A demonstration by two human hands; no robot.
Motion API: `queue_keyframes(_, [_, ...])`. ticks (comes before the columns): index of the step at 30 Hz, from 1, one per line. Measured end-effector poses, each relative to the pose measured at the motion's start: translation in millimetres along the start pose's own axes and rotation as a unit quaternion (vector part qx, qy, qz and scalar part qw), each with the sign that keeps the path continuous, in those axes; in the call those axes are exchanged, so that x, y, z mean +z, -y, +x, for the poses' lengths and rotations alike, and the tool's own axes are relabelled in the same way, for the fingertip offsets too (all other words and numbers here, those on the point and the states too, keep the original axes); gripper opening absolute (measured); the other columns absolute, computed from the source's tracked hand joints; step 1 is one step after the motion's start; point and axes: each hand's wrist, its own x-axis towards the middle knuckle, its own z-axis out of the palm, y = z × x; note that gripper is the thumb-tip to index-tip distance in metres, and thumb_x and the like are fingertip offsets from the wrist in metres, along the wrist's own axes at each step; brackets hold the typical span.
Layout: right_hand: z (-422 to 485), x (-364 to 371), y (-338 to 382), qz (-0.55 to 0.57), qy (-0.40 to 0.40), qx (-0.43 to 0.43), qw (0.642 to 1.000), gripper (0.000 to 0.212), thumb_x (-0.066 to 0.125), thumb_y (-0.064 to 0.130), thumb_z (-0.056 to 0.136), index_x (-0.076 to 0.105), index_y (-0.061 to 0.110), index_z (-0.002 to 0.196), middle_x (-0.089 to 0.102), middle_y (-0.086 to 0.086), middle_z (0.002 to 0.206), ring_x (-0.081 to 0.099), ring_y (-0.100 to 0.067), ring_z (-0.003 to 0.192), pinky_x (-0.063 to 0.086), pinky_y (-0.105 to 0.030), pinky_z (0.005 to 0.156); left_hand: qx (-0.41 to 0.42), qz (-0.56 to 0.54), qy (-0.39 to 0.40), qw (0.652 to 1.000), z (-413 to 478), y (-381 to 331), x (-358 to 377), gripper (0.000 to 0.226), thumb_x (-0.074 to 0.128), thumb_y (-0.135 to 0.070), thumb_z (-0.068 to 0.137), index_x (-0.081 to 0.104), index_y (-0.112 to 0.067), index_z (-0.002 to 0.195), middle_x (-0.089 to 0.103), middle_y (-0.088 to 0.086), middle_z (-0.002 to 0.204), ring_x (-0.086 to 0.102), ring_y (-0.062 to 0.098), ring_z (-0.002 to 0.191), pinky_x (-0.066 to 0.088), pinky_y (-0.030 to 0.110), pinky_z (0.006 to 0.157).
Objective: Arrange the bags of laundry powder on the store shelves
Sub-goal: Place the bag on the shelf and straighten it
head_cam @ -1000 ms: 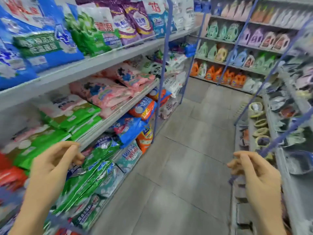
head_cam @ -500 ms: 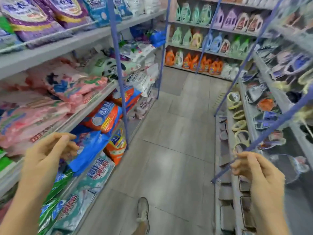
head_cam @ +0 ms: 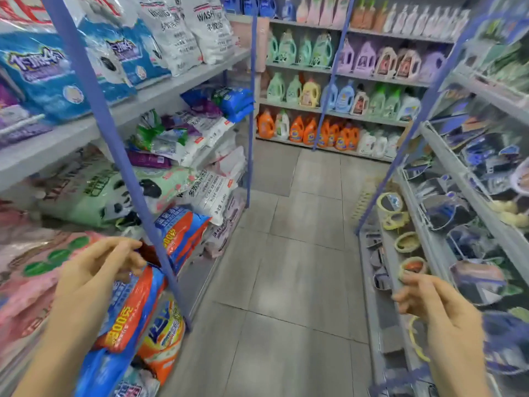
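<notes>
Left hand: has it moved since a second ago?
Yes, forward along the aisle: the left hand was beside green bags, now at the orange bag.

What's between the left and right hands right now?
Head view: from the left hand, orange-and-blue powder bags, a blue shelf upright, then bare floor tiles up to the right hand.

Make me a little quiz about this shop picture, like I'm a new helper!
1. True or false: the right hand carries a bottle.
2. The bottles lowest on the far wall, at its left end, are: A orange, B black, C purple.
3. Which side of the aisle holds the powder bags?
Key: 1 false; 2 A; 3 left.
</notes>
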Motion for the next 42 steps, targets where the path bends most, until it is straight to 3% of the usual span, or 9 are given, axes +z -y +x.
queue_keyframes(6, [121.8, 52.2, -45.1, 0.009, 0.031, 0.023, 0.999, 0.027, 0.041, 0.008, 0.097, 0.062, 0.005, 0.08, 0.066, -0.007, 0.059, 0.056, -0.01, 0.046, 0.049, -0.016, 0.046, -0.023, -0.037, -0.052, 0.998, 100.7, 16.0, 59.7, 0.02, 0.053, -0.027, 0.09, 0.069, -0.017, 0.084, 0.07, -0.001, 0.068, 0.063, 0.004, 0.059, 0.051, 0.012, 0.057])
queue_keyframes(11, [253.4, 110.3, -74.3, 0.012, 0.092, 0.014, 0.996, 0.029, 0.039, 0.005, 0.098, 0.061, 0.005, 0.079, 0.066, -0.004, 0.057, 0.054, -0.008, 0.044, 0.047, -0.014, 0.045, -0.061, -0.008, -0.141, 0.988, 179.0, 43.2, 105.0, 0.024, 0.047, -0.016, 0.097, 0.064, -0.023, 0.082, 0.07, -0.013, 0.066, 0.064, -0.002, 0.059, 0.05, 0.007, 0.056])
queue_keyframes(17, [393.6, 207.9, -90.5, 0.026, 0.198, -0.002, 0.98, 0.03, 0.04, 0.007, 0.098, 0.063, 0.01, 0.078, 0.065, 0.0, 0.057, 0.059, -0.008, 0.048, 0.05, -0.015, 0.048, -0.103, -0.002, -0.218, 0.971, 236.8, 51.3, 131.3, 0.021, 0.045, -0.013, 0.097, 0.063, -0.015, 0.085, 0.07, -0.005, 0.066, 0.062, 0.002, 0.057, 0.05, 0.013, 0.057])
queue_keyframes(22, [447.5, 308.4, -106.1, 0.039, 0.289, -0.016, 0.956, 0.029, 0.043, 0.009, 0.098, 0.065, 0.012, 0.078, 0.066, -0.001, 0.06, 0.061, -0.008, 0.052, 0.05, -0.016, 0.05, -0.161, 0.008, -0.283, 0.946, 258.5, 53.7, 135.0, 0.045, 0.041, -0.006, 0.099, 0.071, -0.025, 0.071, 0.069, -0.011, 0.061, 0.062, -0.002, 0.054, 0.049, 0.012, 0.053])
queue_keyframes(29, [470.4, 426.4, -113.5, 0.044, 0.405, -0.036, 0.913, 0.03, 0.045, 0.007, 0.096, 0.065, 0.016, 0.076, 0.067, -0.003, 0.062, 0.056, -0.008, 0.05, 0.049, -0.016, 0.05, -0.112, 0.03, -0.384, 0.916, 297.2, 54.8, 131.5, 0.021, 0.05, -0.011, 0.094, 0.067, -0.014, 0.082, 0.07, 0.001, 0.066, 0.061, 0.005, 0.056, 0.05, 0.013, 0.053])
queue_keyframes(34, [466.7, 520.7, -107.9, 0.008, 0.508, -0.067, 0.859, 0.024, 0.051, 0.009, 0.094, 0.065, 0.014, 0.075, 0.065, 0.001, 0.059, 0.055, -0.005, 0.052, 0.049, -0.022, 0.053, -0.131, 0.038, -0.427, 0.894, 309.7, 51.2, 128.4, 0.018, 0.054, -0.017, 0.09, 0.07, -0.015, 0.082, 0.07, 0.006, 0.07, 0.061, 0.006, 0.058, 0.049, 0.013, 0.054])
queue_keyframes(37, [447.7, 587.4, -109.0, -0.069, 0.6, -0.113, 0.789, 0.015, 0.054, 0.024, 0.094, 0.066, 0.015, 0.092, 0.068, 0.003, 0.08, 0.065, -0.011, 0.076, 0.053, -0.03, 0.07, -0.142, 0.037, -0.462, 0.875, 311.7, 52.5, 132.5, 0.02, 0.056, -0.018, 0.088, 0.073, -0.019, 0.077, 0.069, 0.007, 0.067, 0.06, 0.007, 0.056, 0.049, 0.014, 0.053])
queue_keyframes(40, [422.6, 650.8, -114.8, -0.153, 0.652, -0.214, 0.711, 0.035, 0.056, 0.033, 0.093, 0.057, 0.011, 0.12, 0.064, -0.003, 0.112, 0.061, -0.023, 0.106, 0.05, -0.034, 0.088, -0.164, 0.05, -0.508, 0.844, 313.1, 56.4, 147.2, 0.022, 0.055, -0.02, 0.086, 0.074, -0.029, 0.077, 0.07, 0.003, 0.066, 0.059, 0.009, 0.057, 0.051, 0.021, 0.058])
queue_keyframes(42, [405.7, 684.6, -118.1, -0.206, 0.669, -0.266, 0.663, 0.051, 0.055, 0.047, 0.09, 0.053, 0.011, 0.127, 0.064, -0.009, 0.113, 0.06, -0.027, 0.105, 0.049, -0.035, 0.088, -0.182, 0.056, -0.52, 0.833, 315.5, 55.0, 160.4, 0.019, 0.055, -0.028, 0.083, 0.073, -0.034, 0.079, 0.07, 0.001, 0.067, 0.059, 0.012, 0.059, 0.052, 0.025, 0.06])
